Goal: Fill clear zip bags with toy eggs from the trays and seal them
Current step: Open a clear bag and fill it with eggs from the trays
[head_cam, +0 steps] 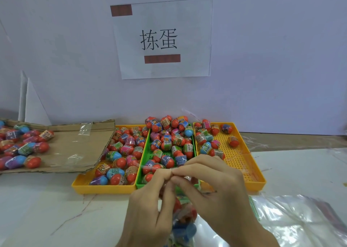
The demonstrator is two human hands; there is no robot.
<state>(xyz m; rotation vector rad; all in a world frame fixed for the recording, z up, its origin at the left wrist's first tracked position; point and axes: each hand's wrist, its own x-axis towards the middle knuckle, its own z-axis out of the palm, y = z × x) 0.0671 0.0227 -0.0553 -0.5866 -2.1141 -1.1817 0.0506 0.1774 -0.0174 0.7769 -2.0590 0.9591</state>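
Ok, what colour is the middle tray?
The middle tray is green, clearest in the head view.

Clear zip bag, toy eggs inside, upright before three egg-laden trays.

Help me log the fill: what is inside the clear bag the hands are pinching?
Inside the clear zip bag, a red egg and a blue egg show between the left hand and right hand. Both hands cover the rest, so the count is hidden.
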